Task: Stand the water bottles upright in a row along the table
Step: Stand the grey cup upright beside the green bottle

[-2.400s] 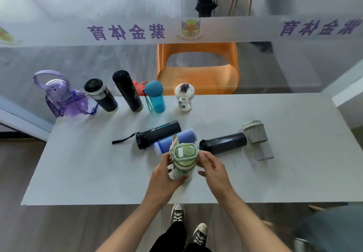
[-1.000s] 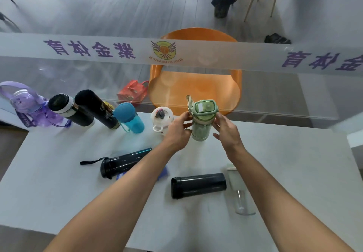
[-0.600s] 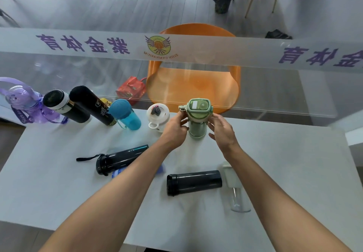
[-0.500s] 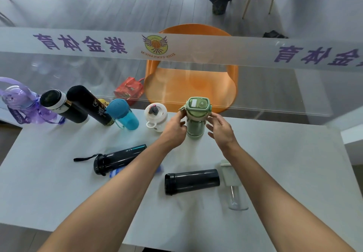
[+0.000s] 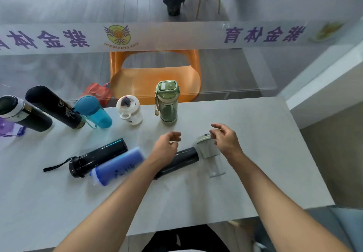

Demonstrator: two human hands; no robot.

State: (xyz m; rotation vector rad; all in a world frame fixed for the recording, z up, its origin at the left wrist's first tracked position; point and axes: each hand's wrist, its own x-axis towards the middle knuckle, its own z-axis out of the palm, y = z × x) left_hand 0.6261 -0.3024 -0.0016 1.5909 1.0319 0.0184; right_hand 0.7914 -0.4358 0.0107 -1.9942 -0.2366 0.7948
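Note:
The green bottle point(image 5: 168, 102) stands upright at the far edge of the grey table point(image 5: 275, 153), at the right end of a row. To its left in that row are a white bottle point(image 5: 129, 111), a teal bottle point(image 5: 94, 112), a tall black bottle point(image 5: 55, 107) and a white-banded black bottle point(image 5: 21, 112). Lying flat are a black strap bottle point(image 5: 98, 157), a blue bottle point(image 5: 117, 166), a dark bottle point(image 5: 180, 160) and a clear bottle with a grey lid point(image 5: 211, 153). My left hand point(image 5: 167, 145) hovers half-curled over the dark bottle, holding nothing. My right hand point(image 5: 225, 138) has its fingertips at the grey lid, without a grip.
A glass partition with a printed banner point(image 5: 176, 35) runs along the table's far edge. Behind it are an orange chair point(image 5: 157, 79), a red bag point(image 5: 96, 91) and a black bin point(image 5: 172, 2). A purple bottle point(image 5: 7, 128) is cut off at the left edge.
Both hands have let go of the green bottle, which now stands in the row. They have drawn back toward me, over the lying dark bottle and the grey-lidded bottle.

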